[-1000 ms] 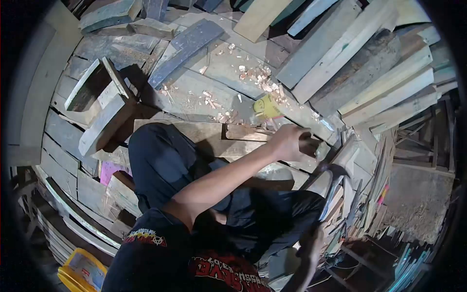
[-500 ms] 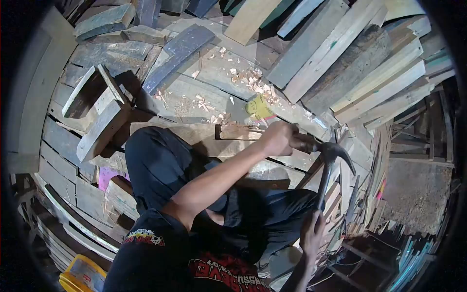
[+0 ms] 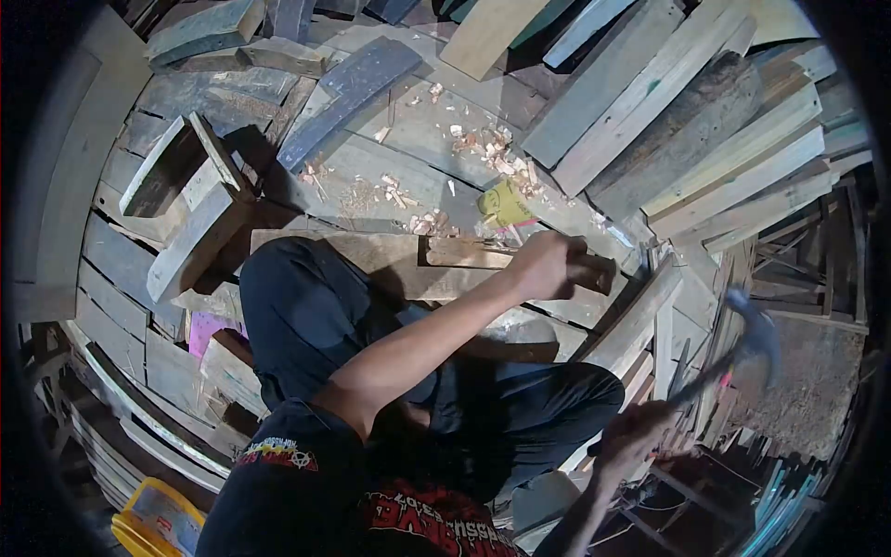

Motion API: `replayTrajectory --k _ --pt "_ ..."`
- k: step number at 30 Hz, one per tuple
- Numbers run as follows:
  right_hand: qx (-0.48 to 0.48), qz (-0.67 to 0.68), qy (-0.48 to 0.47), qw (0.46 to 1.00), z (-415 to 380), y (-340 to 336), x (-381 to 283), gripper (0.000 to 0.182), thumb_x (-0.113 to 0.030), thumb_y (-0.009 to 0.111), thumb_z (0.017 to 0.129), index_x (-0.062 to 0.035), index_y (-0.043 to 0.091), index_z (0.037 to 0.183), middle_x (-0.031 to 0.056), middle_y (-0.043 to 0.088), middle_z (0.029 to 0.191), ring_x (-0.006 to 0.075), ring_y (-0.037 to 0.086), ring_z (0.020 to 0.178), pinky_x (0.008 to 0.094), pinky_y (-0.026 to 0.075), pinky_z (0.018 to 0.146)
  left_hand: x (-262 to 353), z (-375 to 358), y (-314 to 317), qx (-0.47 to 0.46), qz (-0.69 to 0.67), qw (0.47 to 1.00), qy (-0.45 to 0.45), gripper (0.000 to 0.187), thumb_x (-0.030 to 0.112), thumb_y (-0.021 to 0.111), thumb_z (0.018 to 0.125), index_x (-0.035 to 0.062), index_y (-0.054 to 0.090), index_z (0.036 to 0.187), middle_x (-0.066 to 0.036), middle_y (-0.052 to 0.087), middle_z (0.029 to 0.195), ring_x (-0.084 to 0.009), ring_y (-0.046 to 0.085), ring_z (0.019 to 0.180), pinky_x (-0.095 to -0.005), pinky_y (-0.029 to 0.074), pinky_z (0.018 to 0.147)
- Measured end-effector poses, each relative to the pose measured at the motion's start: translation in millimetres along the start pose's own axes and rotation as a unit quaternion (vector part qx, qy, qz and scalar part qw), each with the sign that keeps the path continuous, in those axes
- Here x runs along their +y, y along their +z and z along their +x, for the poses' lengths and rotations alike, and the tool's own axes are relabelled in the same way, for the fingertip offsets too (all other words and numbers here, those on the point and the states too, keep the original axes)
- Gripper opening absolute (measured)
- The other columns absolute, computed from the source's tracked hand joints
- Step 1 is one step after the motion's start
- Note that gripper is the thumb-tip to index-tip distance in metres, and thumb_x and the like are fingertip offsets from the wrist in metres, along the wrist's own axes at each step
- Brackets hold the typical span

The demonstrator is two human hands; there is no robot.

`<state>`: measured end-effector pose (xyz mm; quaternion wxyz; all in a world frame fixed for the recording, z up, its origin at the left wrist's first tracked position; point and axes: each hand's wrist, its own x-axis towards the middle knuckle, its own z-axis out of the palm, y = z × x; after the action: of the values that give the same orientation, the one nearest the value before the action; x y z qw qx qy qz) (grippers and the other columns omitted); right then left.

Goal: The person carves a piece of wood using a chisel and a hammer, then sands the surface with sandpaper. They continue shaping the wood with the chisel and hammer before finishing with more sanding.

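Observation:
My left hand (image 3: 546, 265) is closed around what looks like a chisel (image 3: 592, 274); only its thick brown wooden handle end shows, and its blade is hidden by the hand. This fist rests by a wooden beam (image 3: 348, 249) lying in front of my knees, with a long notch (image 3: 464, 252) cut into its upper side. Off to the right, my right hand (image 3: 639, 434) grips the shaft of a claw hammer (image 3: 759, 336). The hammer head is smeared by motion and stands apart from the chisel handle.
Wood chips (image 3: 492, 148) and a yellow packet (image 3: 504, 202) lie beyond the beam. Stacked planks (image 3: 668, 93) fill the far right. A joined wooden piece (image 3: 200, 218) stands left, near a dark-painted board (image 3: 348, 102). A yellow container (image 3: 153, 520) sits at lower left.
The hammer head has swung away from the chisel handle, to the right and slightly down. My right hand moved right with it; my left hand stays closed at nearly the same spot.

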<state>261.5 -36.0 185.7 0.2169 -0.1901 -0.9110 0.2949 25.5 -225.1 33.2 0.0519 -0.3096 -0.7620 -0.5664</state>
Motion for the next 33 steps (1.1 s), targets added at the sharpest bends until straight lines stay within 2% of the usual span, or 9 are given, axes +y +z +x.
replayTrajectory --k 2,6,11,14,15,18,22,26,33 --pt "-0.225 -0.010 0.244 0.943 -15 9 -9 0.044 -0.046 0.046 0.111 -0.0029 0.058 0.113 0.0042 0.052 0.087 0.0104 0.048 0.073 0.0274 0.041 0.062 0 -1 7 -0.032 -0.058 0.977 -0.203 0.035 0.021 0.082 0.072 0.0006 0.071 0.099 -0.022 0.071 0.088 -0.0412 0.070 0.089 -0.0481 0.056 0.077" --pt "-0.216 0.033 0.311 0.925 -15 2 -21 0.045 -0.049 0.045 0.111 -0.0069 0.057 0.099 0.0001 0.046 0.077 0.0098 0.041 0.065 0.0280 0.036 0.059 -34 -21 4 0.138 0.013 0.989 -0.043 0.030 0.017 0.076 0.067 0.0005 0.068 0.090 -0.021 0.071 0.086 -0.0396 0.070 0.086 -0.0456 0.057 0.076" --pt "-0.030 0.011 0.164 0.986 -3 -29 -14 0.040 -0.046 0.044 0.111 -0.0107 0.057 0.098 -0.0039 0.045 0.071 0.0069 0.040 0.055 0.0226 0.032 0.046 4 -1 -1 0.113 -0.073 0.990 -0.037 0.046 0.026 0.081 0.063 0.0007 0.070 0.100 -0.022 0.072 0.081 -0.0385 0.072 0.075 -0.0445 0.058 0.073" --pt "-0.015 0.248 0.276 0.928 14 -52 -53 0.055 -0.064 0.040 0.106 -0.0132 0.050 0.090 -0.0044 0.036 0.064 0.0061 0.031 0.042 0.0243 0.023 0.034 38 6 8 0.064 -0.080 0.993 -0.051 0.063 0.030 0.083 0.061 0.0020 0.070 0.116 -0.020 0.072 0.080 -0.0387 0.071 0.074 -0.0435 0.058 0.073" --pt "-0.004 0.271 0.286 0.919 12 -55 -49 0.056 -0.066 0.040 0.105 -0.0139 0.048 0.089 -0.0042 0.035 0.063 0.0067 0.029 0.040 0.0248 0.022 0.033 41 5 12 0.171 -0.125 0.977 0.030 0.042 0.025 0.084 0.065 0.0043 0.068 0.098 -0.012 0.068 0.076 -0.0273 0.066 0.063 -0.0363 0.052 0.061" --pt "-0.021 0.298 0.291 0.909 -1 -63 -38 0.057 -0.069 0.041 0.104 -0.0147 0.047 0.088 -0.0038 0.035 0.061 0.0080 0.028 0.038 0.0255 0.021 0.032 40 4 -1 0.061 -0.113 0.989 -0.066 0.053 0.023 0.080 0.063 0.0068 0.073 0.113 -0.020 0.071 0.082 -0.0392 0.070 0.076 -0.0426 0.056 0.070" --pt "0.006 0.269 0.358 0.894 -15 -49 -42 0.056 -0.069 0.039 0.104 -0.0150 0.051 0.095 -0.0038 0.037 0.062 0.0083 0.032 0.039 0.0241 0.025 0.035 33 2 -8 0.139 -0.147 0.978 -0.057 0.035 0.024 0.081 0.060 0.0040 0.072 0.087 -0.015 0.071 0.076 -0.0313 0.069 0.066 -0.0397 0.054 0.063" --pt "-0.085 0.304 0.354 0.880 -20 -43 -45 0.054 -0.064 0.033 0.108 -0.0141 0.055 0.106 -0.0041 0.045 0.073 0.0080 0.033 0.044 0.0228 0.025 0.039 21 1 -5 0.104 -0.116 0.985 -0.073 0.034 0.030 0.081 0.074 0.0056 0.074 0.096 -0.016 0.071 0.079 -0.0378 0.070 0.073 -0.0451 0.054 0.067" --pt "0.140 0.207 0.242 0.938 38 -73 -80 0.058 -0.072 0.036 0.103 -0.0180 0.051 0.092 -0.0056 0.040 0.064 0.0057 0.032 0.044 0.0214 0.026 0.038 9 -4 6 0.073 -0.093 0.991 -0.056 0.034 0.028 0.080 0.074 0.0160 0.075 0.106 -0.013 0.066 0.078 -0.0385 0.068 0.077 -0.0465 0.056 0.070"
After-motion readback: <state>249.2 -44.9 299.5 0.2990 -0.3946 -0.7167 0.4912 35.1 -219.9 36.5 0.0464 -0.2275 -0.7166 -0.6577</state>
